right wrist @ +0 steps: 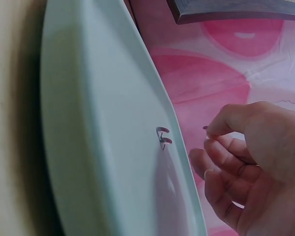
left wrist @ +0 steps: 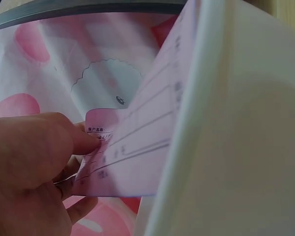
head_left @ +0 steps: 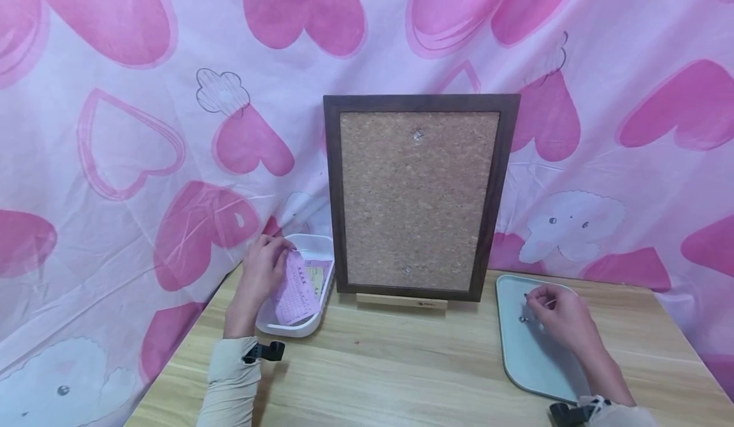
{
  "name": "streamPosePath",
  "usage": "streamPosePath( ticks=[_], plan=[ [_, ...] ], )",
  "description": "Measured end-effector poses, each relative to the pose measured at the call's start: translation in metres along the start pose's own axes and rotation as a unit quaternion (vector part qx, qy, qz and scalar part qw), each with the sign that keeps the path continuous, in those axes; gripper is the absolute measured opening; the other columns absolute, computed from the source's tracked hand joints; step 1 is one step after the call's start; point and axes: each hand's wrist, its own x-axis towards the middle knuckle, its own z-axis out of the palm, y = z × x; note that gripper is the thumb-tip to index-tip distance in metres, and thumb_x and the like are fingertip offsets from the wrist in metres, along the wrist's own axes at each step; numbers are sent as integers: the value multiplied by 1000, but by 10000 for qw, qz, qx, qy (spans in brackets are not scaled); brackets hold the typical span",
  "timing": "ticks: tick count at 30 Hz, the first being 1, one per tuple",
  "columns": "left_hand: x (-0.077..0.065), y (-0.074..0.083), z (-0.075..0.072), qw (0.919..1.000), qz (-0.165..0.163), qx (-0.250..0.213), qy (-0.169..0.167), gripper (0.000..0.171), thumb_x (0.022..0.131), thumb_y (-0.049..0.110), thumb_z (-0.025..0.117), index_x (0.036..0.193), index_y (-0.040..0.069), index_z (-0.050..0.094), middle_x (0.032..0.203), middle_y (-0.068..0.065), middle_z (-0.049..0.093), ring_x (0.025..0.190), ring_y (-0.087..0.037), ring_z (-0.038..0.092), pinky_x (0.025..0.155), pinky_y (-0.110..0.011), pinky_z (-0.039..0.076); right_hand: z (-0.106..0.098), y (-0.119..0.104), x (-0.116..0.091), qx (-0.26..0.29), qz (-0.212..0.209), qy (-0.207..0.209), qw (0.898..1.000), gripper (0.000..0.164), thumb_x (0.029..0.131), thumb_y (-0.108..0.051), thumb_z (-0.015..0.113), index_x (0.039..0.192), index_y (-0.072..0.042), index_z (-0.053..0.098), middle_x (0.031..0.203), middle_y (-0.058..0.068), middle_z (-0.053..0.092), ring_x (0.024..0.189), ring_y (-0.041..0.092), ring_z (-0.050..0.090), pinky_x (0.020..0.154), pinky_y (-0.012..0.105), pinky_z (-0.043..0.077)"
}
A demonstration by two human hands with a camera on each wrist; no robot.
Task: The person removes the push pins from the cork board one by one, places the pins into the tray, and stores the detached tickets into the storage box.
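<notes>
My left hand (head_left: 265,271) pinches a pink printed paper slip (head_left: 295,290) by its upper edge, over a white plastic basket (head_left: 285,330). In the left wrist view, the thumb and fingers hold the slip's corner while its other end lies behind the basket wall. My right hand (head_left: 564,318) is above the pale green tray (head_left: 512,366), thumb and forefinger pinching a tiny pin (right wrist: 205,128) of which just a dark tip shows. A small shiny metal pin (right wrist: 163,137) with curled ends lies on the tray nearby.
A dark-framed cork board (head_left: 415,204) stands upright on a wooden base (head_left: 401,301) between both hands. Small shiny pins (head_left: 417,135) are at its top and bottom. More paper (head_left: 315,277) lies in the basket. Pink heart-patterned cloth (head_left: 258,140) hangs behind the wooden table (head_left: 367,376).
</notes>
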Motion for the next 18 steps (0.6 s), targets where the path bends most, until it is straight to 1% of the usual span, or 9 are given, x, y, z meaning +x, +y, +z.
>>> streamPosePath(
  ticks=[6,10,14,16,18],
  plan=[
    [1,-6,0,9997,115,-60,209,16,103,-1,63,110,6,75,121,-23,65,124,-46,51,112,-65,34,-4,6,1,26,-66,-131,9999,14,99,-12,73,108,-2,76,91,8,74,76,11,60,58,24,52],
    [0,-7,1,9998,110,-66,123,19,102,-4,62,108,7,75,120,-21,64,125,-45,50,114,-66,31,-5,10,1,16,-23,-217,9998,14,99,-12,72,108,-1,75,92,9,73,76,13,60,58,25,52],
    [1,-5,2,9999,151,-77,14,24,99,-7,61,108,8,77,121,-19,65,125,-43,49,116,-66,28,-6,17,1,-55,17,-380,9993,15,99,-10,72,109,1,74,94,10,73,80,17,61,59,25,52],
    [1,-4,4,9998,158,-52,-51,25,99,-7,61,110,9,77,123,-19,67,124,-42,49,115,-66,27,-6,20,1,-114,-1,-496,9987,15,99,-10,72,109,1,75,94,9,73,82,18,61,61,24,52],
    [1,-3,7,9998,141,-9,-130,26,98,-7,62,111,10,77,126,-19,68,123,-42,50,113,-65,29,-7,23,1,-167,-56,-650,9977,15,100,-11,72,109,1,76,94,8,73,83,17,61,63,23,51]
  ],
)
